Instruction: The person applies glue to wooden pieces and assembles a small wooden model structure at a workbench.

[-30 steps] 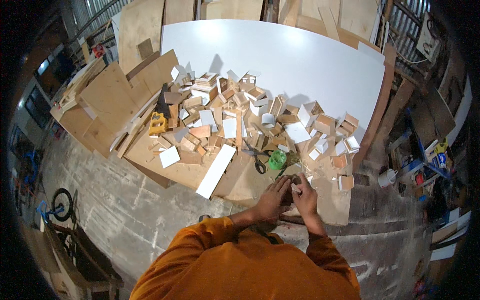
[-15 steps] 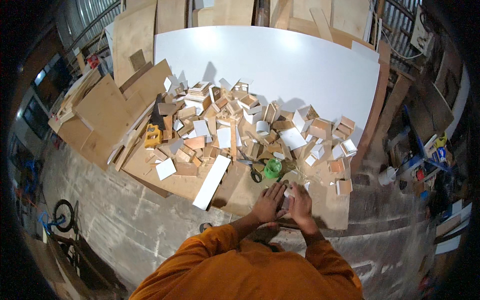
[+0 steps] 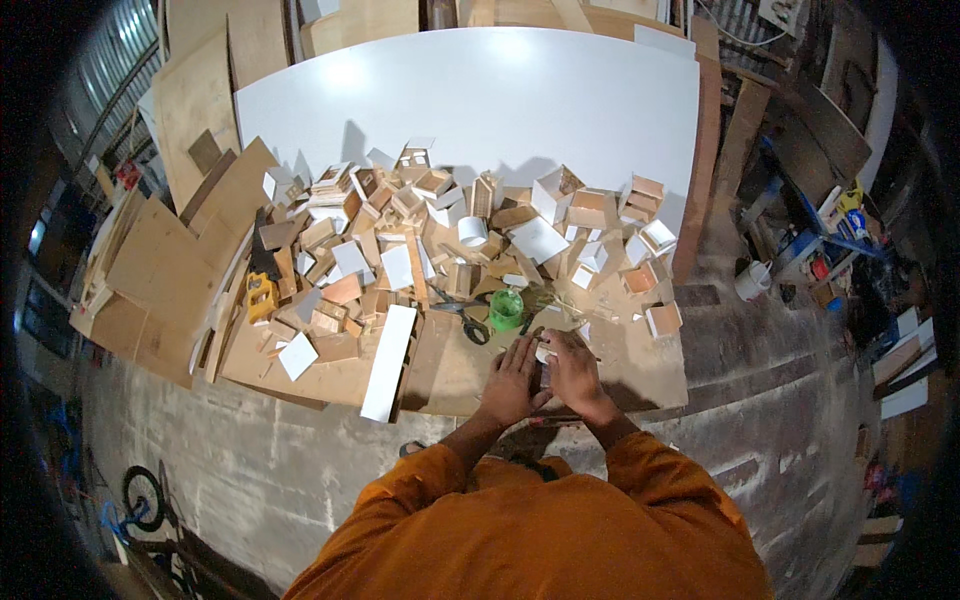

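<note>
At the front edge of the wooden worktable [image 3: 440, 385], my two hands are close together around a small pale piece [image 3: 544, 353]. My left hand [image 3: 510, 383] presses on its left side, fingers long and close together, thumb toward the piece. The fingers of my right hand [image 3: 574, 374] curl over it from the right. A thin dark tip pokes out beside the right fingers; its kind is unclear. Most of the piece is hidden by the hands. Just beyond stands a green tub [image 3: 506, 310], with black-handled scissors [image 3: 472, 326] lying to its left.
Many small wooden and white box-like models and offcuts [image 3: 400, 265] crowd the table's far half. A long white strip [image 3: 389, 364] lies left of my hands. A yellow-handled saw [image 3: 262, 297] rests at the left edge. Behind stands a large white panel [image 3: 470, 100].
The view has shifted, so the table and its contents appear further left and higher. Both hands stay together at the piece; the right fingers now curl further over it.
</note>
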A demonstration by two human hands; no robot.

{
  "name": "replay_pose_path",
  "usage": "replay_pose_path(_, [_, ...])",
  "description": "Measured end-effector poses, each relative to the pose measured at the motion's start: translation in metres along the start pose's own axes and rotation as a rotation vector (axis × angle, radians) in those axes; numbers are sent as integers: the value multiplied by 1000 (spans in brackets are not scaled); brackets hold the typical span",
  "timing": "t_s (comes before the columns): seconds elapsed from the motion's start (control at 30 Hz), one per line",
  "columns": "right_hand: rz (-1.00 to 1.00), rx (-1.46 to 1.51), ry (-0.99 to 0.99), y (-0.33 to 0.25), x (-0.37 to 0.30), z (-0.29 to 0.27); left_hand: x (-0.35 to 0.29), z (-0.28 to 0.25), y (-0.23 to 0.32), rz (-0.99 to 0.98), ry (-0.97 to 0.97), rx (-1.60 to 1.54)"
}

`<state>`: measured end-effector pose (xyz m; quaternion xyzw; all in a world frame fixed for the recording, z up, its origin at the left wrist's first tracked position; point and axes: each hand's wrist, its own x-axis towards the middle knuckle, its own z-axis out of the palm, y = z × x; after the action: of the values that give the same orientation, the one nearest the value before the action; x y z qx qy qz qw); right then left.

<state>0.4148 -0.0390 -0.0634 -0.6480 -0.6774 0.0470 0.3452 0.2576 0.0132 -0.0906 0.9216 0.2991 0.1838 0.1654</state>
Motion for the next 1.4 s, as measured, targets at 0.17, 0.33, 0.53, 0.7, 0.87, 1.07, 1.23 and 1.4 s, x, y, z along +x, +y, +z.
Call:
replay_pose_path(0.17, [28, -30, -50, 0, -28, 10, 4, -12, 5, -14, 40, -177])
replay_pose_path(0.33, [-12, -102, -31, -2, 2, 1, 3, -7, 1, -65, 32, -228])
replay_pose_path(0.53, [107, 29, -50, -18, 9, -8, 4, -5, 0, -19, 90, -217])
replay_pose_path(0.7, [-154, -116, 160, -21, -19, 2, 0, 2, -2, -32, 103, -184])
replay_pose_path(0.87, [78, -106, 66, -6, 15, 9, 2, -8, 7, -20, 71, -182])
replay_pose_path(1.07, [130, -120, 30, -5, 14, 3, 3, -6, 2, -37, 45, -140])
replay_pose_path(1.23, [232, 27, 50, -4, 13, 7, 0, -8, 3, -41, 53, -157])
replay_pose_path(1.4, [324, 543, 97, 20, -2, 18, 0, -11, 10, -48, 44, -123])
